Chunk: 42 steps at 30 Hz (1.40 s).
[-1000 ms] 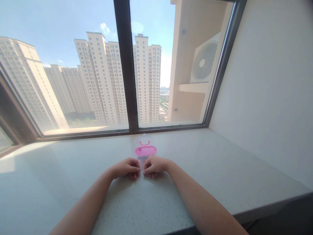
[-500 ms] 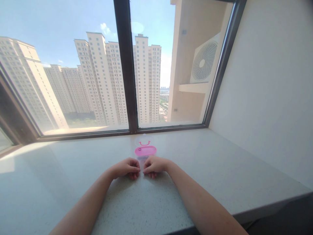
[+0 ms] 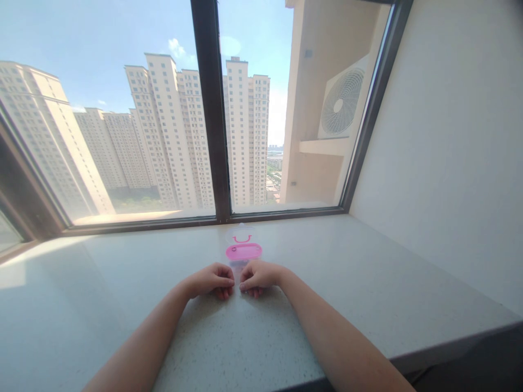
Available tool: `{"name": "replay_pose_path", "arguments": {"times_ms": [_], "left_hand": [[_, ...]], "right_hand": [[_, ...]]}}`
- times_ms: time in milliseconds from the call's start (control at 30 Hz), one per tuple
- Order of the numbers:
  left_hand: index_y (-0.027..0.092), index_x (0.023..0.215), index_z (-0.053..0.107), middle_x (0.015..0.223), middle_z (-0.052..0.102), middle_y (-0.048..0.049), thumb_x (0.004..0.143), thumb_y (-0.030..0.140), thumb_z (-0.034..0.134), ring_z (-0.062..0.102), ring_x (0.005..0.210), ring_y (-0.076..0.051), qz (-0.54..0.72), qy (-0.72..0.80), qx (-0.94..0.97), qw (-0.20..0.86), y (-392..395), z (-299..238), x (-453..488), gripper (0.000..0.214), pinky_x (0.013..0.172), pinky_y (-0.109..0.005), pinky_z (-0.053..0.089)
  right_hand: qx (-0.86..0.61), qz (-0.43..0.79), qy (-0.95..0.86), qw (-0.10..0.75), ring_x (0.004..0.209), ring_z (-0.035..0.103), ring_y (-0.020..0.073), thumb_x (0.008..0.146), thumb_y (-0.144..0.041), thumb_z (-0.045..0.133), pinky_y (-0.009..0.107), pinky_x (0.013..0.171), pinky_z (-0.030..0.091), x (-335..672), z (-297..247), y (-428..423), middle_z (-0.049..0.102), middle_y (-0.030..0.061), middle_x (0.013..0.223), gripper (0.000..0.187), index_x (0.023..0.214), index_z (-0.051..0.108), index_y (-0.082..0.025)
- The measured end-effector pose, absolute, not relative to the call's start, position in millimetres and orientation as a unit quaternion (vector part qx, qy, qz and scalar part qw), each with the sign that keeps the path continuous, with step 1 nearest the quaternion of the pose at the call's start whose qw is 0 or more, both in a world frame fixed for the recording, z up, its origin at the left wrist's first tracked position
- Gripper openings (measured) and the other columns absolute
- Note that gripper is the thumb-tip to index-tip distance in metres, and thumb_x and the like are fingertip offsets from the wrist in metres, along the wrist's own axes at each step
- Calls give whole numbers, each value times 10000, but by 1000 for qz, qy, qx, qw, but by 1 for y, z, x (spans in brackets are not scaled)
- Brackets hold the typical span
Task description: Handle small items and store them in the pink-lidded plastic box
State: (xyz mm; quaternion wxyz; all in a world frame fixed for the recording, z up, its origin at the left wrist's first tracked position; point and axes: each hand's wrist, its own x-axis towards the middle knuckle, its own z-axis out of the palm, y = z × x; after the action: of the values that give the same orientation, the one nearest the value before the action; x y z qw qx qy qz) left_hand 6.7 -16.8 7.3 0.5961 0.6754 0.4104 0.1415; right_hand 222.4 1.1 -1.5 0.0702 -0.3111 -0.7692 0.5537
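Close to the near edge, two bare arms [image 3: 139,337] reach over the pale, speckled sill [image 3: 229,348], one from each side. At their ends, the left hand [image 3: 212,279] and the right hand [image 3: 261,274] turn in toward each other with a thin gap between them. Both are softly curled closed, thumbs bent in by the fingers. Nothing shows in either one, but I cannot see inside the curl.

It looks like a quiet rest. To do that well, both wrists should be loose, the fingers soft and low, and the knuckles should not bump the box [image 3: 244,251].

That box is just past both hands, near the middle between them. It has a pink top with a small dark ring [image 3: 234,249] at the left end. The hands hide some of its front, so I cannot tell if they touch it. Right behind is a clear lid [image 3: 241,231] with a pink handle [image 3: 242,241].

Farther back is the dark window frame [image 3: 220,179], with a white wall [image 3: 445,136] to the right. Outside are a big fan [image 3: 342,103] and tall towers [image 3: 175,130] under blue sky [image 3: 102,27].
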Motion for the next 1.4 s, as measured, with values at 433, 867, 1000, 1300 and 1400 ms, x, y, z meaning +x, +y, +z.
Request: {"name": "replay_pose_path", "arguments": {"times_ms": [433,867,1000,1300,1400], "left_hand": [[139,777,606,677,656,-22,674,419,661,608,585,-134,143,420,668,598,-18,10,8,303,575,-253,468],[132,787,613,691,661,-35,708,373,638,609,585,-130,141,413,672,598,-18,10,8,254,575,-248,474],[135,785,610,688,661,-32,708,369,638,611,584,-130,142,413,673,597,-18,9,7,248,566,-242,472],[136,768,605,687,661,-36,692,371,643,609,583,-131,145,417,665,603,-19,11,8,250,577,-249,476],[136,768,603,685,659,-36,692,367,640,608,579,-129,144,418,664,603,-20,12,8,246,572,-246,472]], "right_hand": [[-312,558,-766,71,492,580,100,705,-257,625,182,457,459,222,-1,1,590,-11,572,143,751,605,-123],[-320,564,-758,70,474,576,91,695,-216,614,169,448,453,221,1,0,594,-12,575,115,755,607,-118],[-319,564,-758,73,468,576,92,701,-207,601,169,441,450,221,-1,1,594,-14,572,103,753,609,-119],[-333,560,-756,68,467,578,85,708,-178,573,158,445,443,220,3,-1,596,-14,569,99,764,624,-115],[-340,559,-753,66,464,575,78,717,-164,553,153,450,441,220,3,-2,596,-17,562,109,776,632,-116]]}}
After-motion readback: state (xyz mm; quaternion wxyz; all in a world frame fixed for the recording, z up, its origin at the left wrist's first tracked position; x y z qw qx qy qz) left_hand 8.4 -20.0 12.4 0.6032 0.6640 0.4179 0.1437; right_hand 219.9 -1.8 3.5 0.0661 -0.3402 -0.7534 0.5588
